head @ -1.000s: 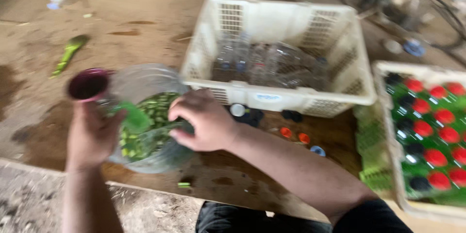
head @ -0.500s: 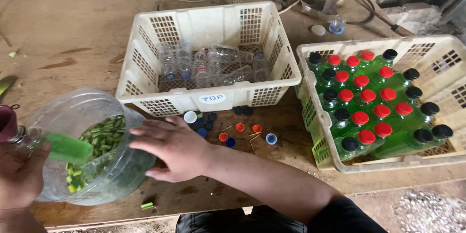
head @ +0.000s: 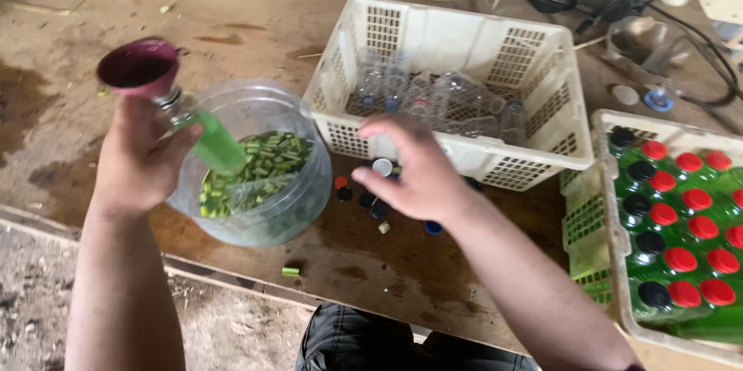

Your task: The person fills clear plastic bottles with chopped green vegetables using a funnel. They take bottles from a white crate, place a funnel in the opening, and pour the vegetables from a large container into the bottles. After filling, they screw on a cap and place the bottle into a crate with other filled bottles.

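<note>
Above the clear jar (head: 255, 185) — green-filled bottle (head: 213, 139) with maroon funnel (head: 139, 65) in clenched left hand (head: 139, 162); right hand (head: 414, 174) fingers pinching a white cap (head: 382, 167).

Left hand (head: 139, 158) raised, fist clenched; right hand (head: 414, 170) lowered, fingers pinched.

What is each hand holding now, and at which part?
The left hand holds a small green bottle near its neck, under the funnel. The right hand pinches a white cap.
</note>
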